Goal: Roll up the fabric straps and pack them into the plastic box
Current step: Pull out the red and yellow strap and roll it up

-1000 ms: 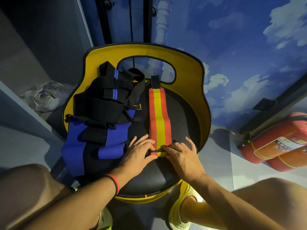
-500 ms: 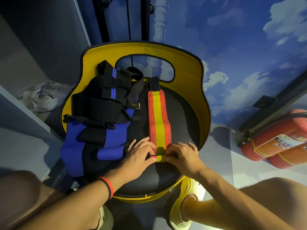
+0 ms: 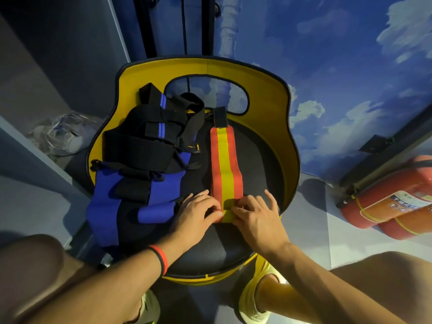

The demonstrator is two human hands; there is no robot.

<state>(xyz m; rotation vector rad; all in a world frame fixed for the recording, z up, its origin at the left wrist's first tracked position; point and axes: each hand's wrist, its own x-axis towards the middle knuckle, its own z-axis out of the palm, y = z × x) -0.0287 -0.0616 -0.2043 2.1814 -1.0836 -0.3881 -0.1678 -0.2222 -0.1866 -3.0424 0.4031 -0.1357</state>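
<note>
A red strap with a yellow middle stripe (image 3: 225, 164) lies lengthwise on the black seat of a yellow chair (image 3: 268, 94); a black tab ends it at the far side. Its near end is folded into a small roll (image 3: 226, 213). My left hand (image 3: 197, 218) pinches the roll from the left, and my right hand (image 3: 256, 216) pinches it from the right, fingers curled over it. A heap of black and blue straps (image 3: 145, 160) lies on the left half of the seat. No plastic box is clearly seen.
A crumpled clear plastic item (image 3: 63, 134) lies on the floor left of the chair. Two red fire extinguishers (image 3: 392, 202) lie at the right. A blue wall painted with clouds rises behind the chair. My knees frame the bottom of the view.
The roll at the strap's near end has grown a little as both hands turned it away from me. My fingers have curled tighter over it.
</note>
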